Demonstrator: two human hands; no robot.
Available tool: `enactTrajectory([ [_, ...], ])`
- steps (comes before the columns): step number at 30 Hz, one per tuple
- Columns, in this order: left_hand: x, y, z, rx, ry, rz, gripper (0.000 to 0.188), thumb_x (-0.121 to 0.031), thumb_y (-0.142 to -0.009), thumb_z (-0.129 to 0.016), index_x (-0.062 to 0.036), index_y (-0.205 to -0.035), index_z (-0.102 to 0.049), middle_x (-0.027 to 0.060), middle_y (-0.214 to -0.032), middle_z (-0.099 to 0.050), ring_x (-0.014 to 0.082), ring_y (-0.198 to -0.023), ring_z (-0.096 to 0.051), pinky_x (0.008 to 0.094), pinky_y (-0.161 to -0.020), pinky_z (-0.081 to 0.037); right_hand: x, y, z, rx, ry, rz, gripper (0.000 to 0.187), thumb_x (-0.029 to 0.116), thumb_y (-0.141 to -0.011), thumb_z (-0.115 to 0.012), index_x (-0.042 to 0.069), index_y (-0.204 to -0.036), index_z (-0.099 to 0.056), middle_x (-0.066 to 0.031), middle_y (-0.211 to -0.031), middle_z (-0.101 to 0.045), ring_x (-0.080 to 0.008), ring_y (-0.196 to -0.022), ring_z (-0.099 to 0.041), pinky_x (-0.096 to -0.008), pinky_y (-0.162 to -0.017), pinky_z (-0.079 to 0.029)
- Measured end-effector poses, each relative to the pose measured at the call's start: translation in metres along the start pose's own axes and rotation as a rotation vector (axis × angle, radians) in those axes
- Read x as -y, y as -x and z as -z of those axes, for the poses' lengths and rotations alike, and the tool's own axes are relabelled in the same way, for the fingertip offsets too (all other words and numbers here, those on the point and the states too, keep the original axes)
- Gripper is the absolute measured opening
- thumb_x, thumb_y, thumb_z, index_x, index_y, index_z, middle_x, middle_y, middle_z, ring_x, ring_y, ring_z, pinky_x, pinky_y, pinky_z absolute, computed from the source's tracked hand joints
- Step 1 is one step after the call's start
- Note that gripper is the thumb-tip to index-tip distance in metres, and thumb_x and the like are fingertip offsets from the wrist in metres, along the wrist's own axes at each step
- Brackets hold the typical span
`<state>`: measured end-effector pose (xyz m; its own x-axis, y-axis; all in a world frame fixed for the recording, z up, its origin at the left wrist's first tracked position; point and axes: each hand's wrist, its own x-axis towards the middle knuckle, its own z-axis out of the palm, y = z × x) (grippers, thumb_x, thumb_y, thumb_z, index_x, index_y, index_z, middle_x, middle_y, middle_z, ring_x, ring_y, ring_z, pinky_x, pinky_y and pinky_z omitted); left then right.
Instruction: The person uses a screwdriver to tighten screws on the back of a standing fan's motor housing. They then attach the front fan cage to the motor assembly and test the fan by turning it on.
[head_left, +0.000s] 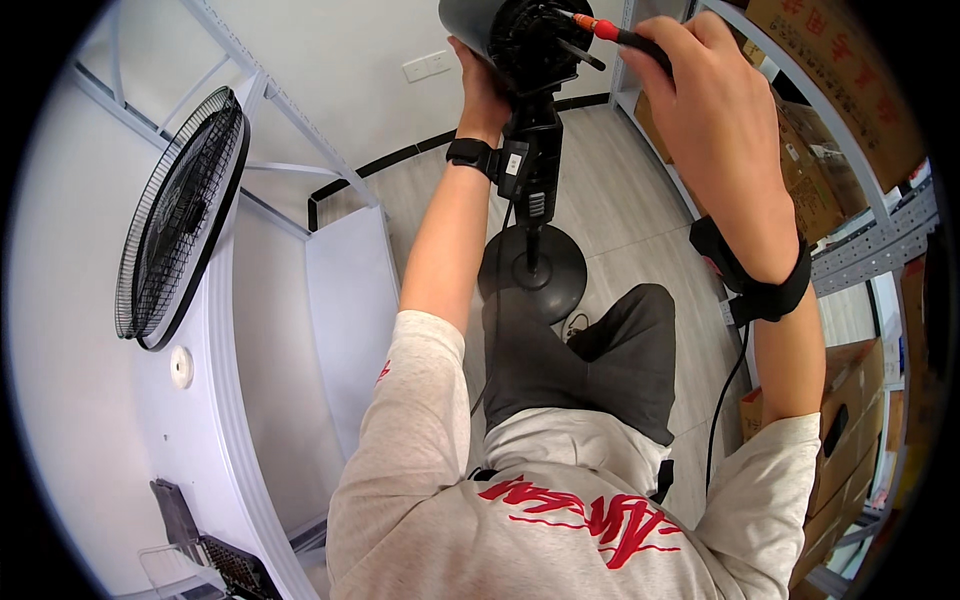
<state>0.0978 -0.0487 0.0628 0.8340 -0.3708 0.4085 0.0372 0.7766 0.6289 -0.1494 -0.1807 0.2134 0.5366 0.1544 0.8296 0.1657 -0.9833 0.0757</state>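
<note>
A black floor fan stands in front of me with its grille off. Its round motor housing (520, 48) is at the top of the view, with a thin shaft (580, 54) sticking out of its face. My left hand (481, 98) holds the housing from its left side, fingers partly hidden behind it. In my right hand (700, 110) is a screwdriver (608, 30) with a red and black handle. Its tip points left, at the upper part of the motor's face; whether it sits in a screw cannot be made out.
A round black fan grille (185, 220) leans on the white shelf (235, 400) at left, near a white round cap (181, 367). The fan's round base (560, 275) stands on the floor by my feet. Cardboard boxes (850, 430) fill racks at right. Cables hang near both arms.
</note>
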Motion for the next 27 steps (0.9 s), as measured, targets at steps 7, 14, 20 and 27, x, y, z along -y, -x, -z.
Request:
enactTrajectory([
  [7,-0.003,0.002,0.003,-0.003,-0.009,0.006,0.096,-0.085,-0.09,-0.02,-0.0153,-0.155,-0.035,0.0065,-0.153,-0.045,0.0279,-0.14,-0.043,0.0453,-0.117,-0.035,0.01,-0.006,0.018,0.175,-0.284,-0.072,0.016,0.004,-0.087,-0.067,0.0,-0.1,-0.06,-0.0191,-0.097,-0.052,-0.041,-0.08,-0.06,-0.0451,-0.069,-0.049],
  [14,-0.001,0.002,0.001,0.013,-0.011,0.021,0.097,-0.085,-0.089,-0.02,-0.0156,-0.155,-0.035,0.0064,-0.153,-0.046,0.0279,-0.14,-0.043,0.0453,-0.117,-0.035,0.004,-0.004,0.0,0.003,-0.266,-0.063,0.014,0.011,-0.088,-0.069,0.001,-0.096,-0.064,-0.0177,-0.086,-0.056,-0.0403,-0.077,-0.06,-0.0445,-0.067,-0.05],
  [20,-0.002,0.001,0.0,0.021,-0.022,0.037,0.097,-0.086,-0.089,-0.021,-0.016,-0.155,-0.035,0.0063,-0.153,-0.046,0.0278,-0.14,-0.043,0.0452,-0.117,-0.035,0.002,0.005,0.001,0.018,-0.121,-0.01,0.013,0.017,-0.092,-0.069,0.007,-0.101,-0.067,-0.0105,-0.084,-0.06,-0.0322,-0.068,-0.061,-0.0394,-0.062,-0.05],
  [27,-0.004,0.001,0.0,0.033,-0.055,0.065,0.098,-0.087,-0.088,-0.021,-0.0164,-0.155,-0.036,0.0061,-0.153,-0.046,0.0278,-0.14,-0.043,0.0452,-0.117,-0.035,0.015,0.017,-0.006,-0.153,-0.041,0.164,0.019,0.006,-0.086,-0.072,0.011,-0.104,-0.069,-0.0048,-0.089,-0.058,-0.0246,-0.072,-0.061,-0.0344,-0.064,-0.05],
])
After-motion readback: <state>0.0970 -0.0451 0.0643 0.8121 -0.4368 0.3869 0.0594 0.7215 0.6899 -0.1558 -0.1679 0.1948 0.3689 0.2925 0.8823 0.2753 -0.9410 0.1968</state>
